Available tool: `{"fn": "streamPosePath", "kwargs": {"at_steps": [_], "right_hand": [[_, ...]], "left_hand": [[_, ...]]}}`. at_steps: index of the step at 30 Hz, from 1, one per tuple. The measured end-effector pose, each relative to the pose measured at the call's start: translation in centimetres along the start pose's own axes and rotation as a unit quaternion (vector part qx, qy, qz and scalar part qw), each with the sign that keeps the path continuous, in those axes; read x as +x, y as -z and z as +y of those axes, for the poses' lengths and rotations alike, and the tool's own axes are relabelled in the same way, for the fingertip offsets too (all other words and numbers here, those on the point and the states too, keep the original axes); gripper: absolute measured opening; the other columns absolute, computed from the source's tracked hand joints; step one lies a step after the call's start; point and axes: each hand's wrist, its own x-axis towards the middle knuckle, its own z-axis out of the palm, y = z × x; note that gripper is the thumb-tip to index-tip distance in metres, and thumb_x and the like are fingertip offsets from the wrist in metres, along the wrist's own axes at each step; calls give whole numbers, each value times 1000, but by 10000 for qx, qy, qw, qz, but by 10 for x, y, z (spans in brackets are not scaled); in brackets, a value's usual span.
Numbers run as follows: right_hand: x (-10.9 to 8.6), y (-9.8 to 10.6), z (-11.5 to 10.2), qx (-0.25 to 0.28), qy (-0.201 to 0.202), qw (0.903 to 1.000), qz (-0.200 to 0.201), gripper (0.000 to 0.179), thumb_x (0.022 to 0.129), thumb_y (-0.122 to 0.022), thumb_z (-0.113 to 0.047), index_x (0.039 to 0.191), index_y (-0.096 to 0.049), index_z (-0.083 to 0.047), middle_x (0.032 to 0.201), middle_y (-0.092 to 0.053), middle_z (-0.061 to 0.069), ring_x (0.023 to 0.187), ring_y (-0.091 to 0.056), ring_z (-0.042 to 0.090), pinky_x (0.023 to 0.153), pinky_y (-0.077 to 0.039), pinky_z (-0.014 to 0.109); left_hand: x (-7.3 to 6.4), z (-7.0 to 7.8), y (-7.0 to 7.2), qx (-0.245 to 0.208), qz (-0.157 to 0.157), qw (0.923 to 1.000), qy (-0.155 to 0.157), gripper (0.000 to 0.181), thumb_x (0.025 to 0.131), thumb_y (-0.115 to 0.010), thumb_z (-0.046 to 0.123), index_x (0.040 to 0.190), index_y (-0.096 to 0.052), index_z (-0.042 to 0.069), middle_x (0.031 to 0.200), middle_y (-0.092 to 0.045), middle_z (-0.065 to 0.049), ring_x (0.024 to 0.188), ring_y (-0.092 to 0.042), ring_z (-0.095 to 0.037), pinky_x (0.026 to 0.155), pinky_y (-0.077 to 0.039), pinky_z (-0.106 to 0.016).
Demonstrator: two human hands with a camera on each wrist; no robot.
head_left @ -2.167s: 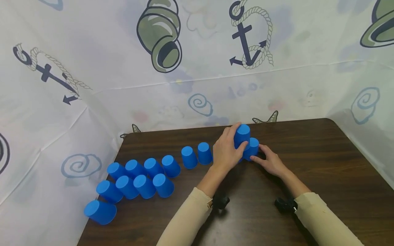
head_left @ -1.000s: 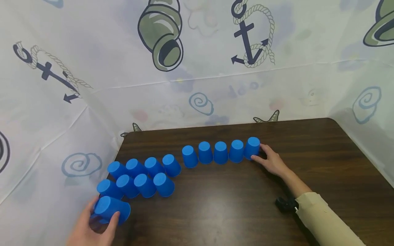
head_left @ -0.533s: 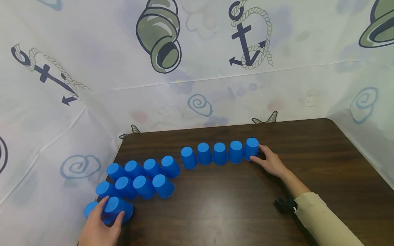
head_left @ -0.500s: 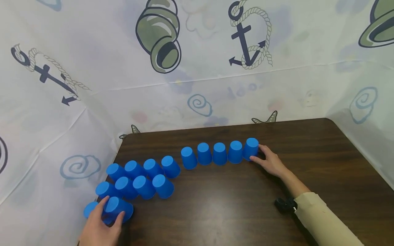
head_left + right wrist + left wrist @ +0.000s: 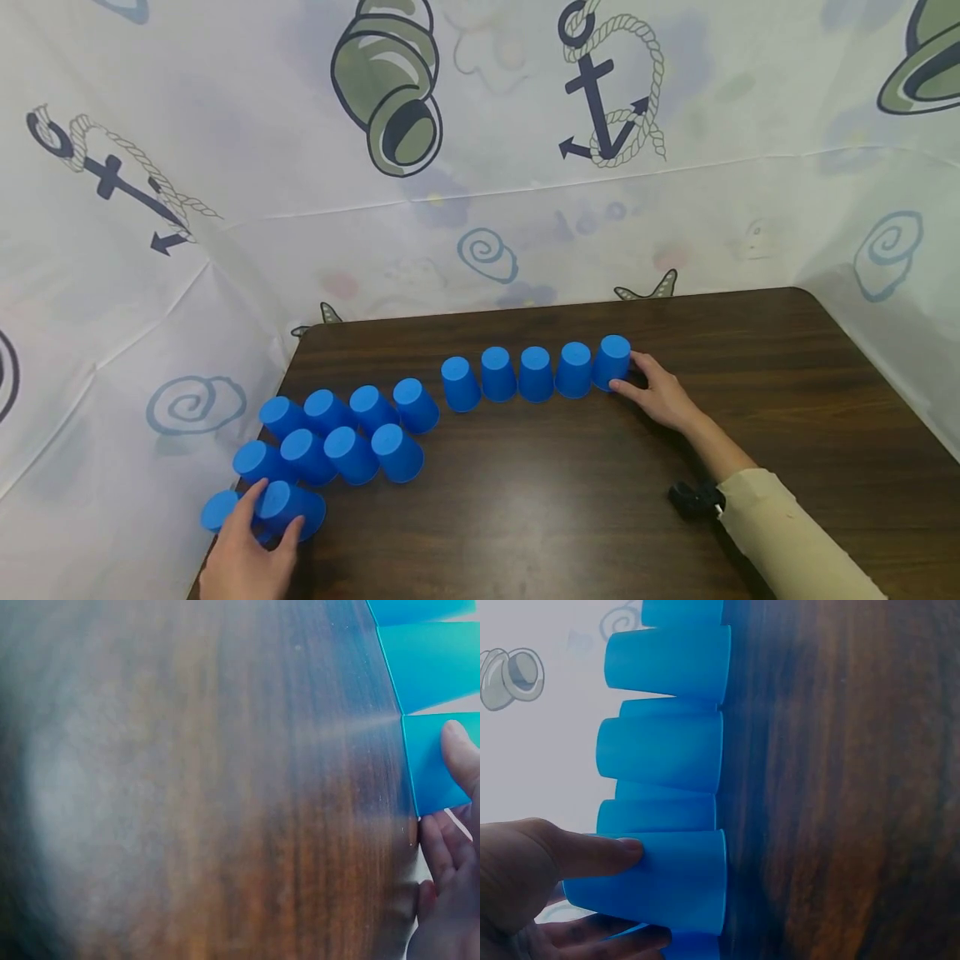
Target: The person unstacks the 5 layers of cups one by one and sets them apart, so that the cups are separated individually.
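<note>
At the front left, my left hand [image 5: 247, 558] holds an upside-down blue cup [image 5: 292, 508] between thumb and fingers. In the left wrist view the thumb lies along this cup's side [image 5: 660, 877], and its rim is down at table level. Another blue cup [image 5: 220, 510] stands just left of it, partly hidden by the fingers. Far to the right, my right hand [image 5: 663, 396] grips the end cup [image 5: 612, 364] of the back row low on its side, thumb in front. The right wrist view shows that thumb on the cup [image 5: 431, 761].
Several upside-down blue cups [image 5: 351, 457] form two short rows behind the left hand. More cups [image 5: 536, 375] run in a line to the right hand's cup. The dark wooden table [image 5: 525, 508] meets a printed white cloth [image 5: 360, 242] at back and sides.
My left hand has carried a cup from above the right end of the back row to the front left, beside the cup there. The right hand has stayed on its cup.
</note>
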Motion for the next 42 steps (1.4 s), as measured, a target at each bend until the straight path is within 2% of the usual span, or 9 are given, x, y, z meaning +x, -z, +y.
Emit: {"fn": "streamPosePath", "kwargs": {"at_steps": [11, 14, 18, 21, 25, 27, 30, 34, 42], "right_hand": [[-1, 0, -1, 35, 19, 10000, 2, 74, 98, -58, -43, 149, -30, 2, 145, -40, 29, 136, -33, 49, 106, -25, 69], [0, 0, -2, 42, 2, 10000, 7, 74, 97, -58, -44, 149, -30, 2, 145, -39, 28, 136, -33, 48, 106, -25, 69], [-1, 0, -1, 39, -54, 10000, 4, 75, 97, -58, -44, 149, -30, 1, 146, -39, 28, 137, -32, 48, 107, -24, 69], [-1, 1, -1, 23, -18, 10000, 37, 74, 97, -59, -43, 149, -31, 2, 144, -40, 28, 136, -33, 48, 107, -24, 68], [-2, 1, -1, -20, 105, 9999, 96, 72, 97, -60, -41, 148, -32, 4, 142, -43, 29, 135, -36, 48, 107, -25, 68], [-2, 2, -1, -34, 141, 9998, 105, 72, 98, -60, -40, 147, -33, 4, 141, -44, 29, 134, -36, 47, 106, -26, 68], [-2, 3, -1, -37, 132, 9999, 97, 72, 98, -59, -41, 147, -32, 4, 141, -43, 29, 134, -36, 48, 106, -26, 69], [-2, 3, -1, -36, 107, 9999, 85, 73, 98, -59, -42, 148, -32, 4, 142, -43, 29, 134, -36, 48, 105, -26, 69], [-1, 2, 1, -28, 40, 10000, 68, 74, 97, -58, -44, 148, -31, 3, 143, -41, 29, 135, -34, 48, 107, -25, 68]], "left_hand": [[-4, 2, 3, 129, -95, 9998, 127, 89, 77, -84, 26, 148, -35, 6, 134, -46, -33, 108, -53, -55, 88, -39, -72], [-10, 4, 8, 155, 32, 9999, 44, 90, 76, -85, 24, 148, -34, 4, 132, -47, -34, 108, -54, -55, 85, -43, -69], [-19, 11, 16, 114, 435, 9987, -259, 85, 79, -83, 20, 147, -36, 3, 129, -49, -33, 108, -54, -54, 83, -46, -66], [-26, 22, 21, -31, 978, 9940, -480, 77, 81, -81, 17, 145, -41, 4, 129, -51, -31, 109, -53, -53, 83, -46, -67], [-32, 43, 26, -409, 1804, 9769, -1066, 66, 78, -83, 12, 137, -53, 6, 124, -57, -26, 104, -58, -47, 79, -50, -65], [-32, 56, 26, -624, 2013, 9661, -1489, 63, 75, -85, 11, 132, -58, 7, 121, -60, -22, 102, -61, -43, 77, -52, -64], [-29, 77, 21, -870, 1885, 9556, -2090, 60, 74, -86, 11, 129, -61, 10, 120, -61, -17, 103, -63, -38, 80, -53, -61], [-22, 108, 7, -1056, 1309, 9452, -2799, 64, 74, -87, 15, 132, -60, 14, 123, -59, -13, 106, -62, -33, 82, -53, -58], [-1, 170, -26, -709, 218, 9322, -3542, 78, 78, -84, 24, 146, -45, 17, 134, -51, -16, 115, -56, -35, 79, -56, -52]]}}
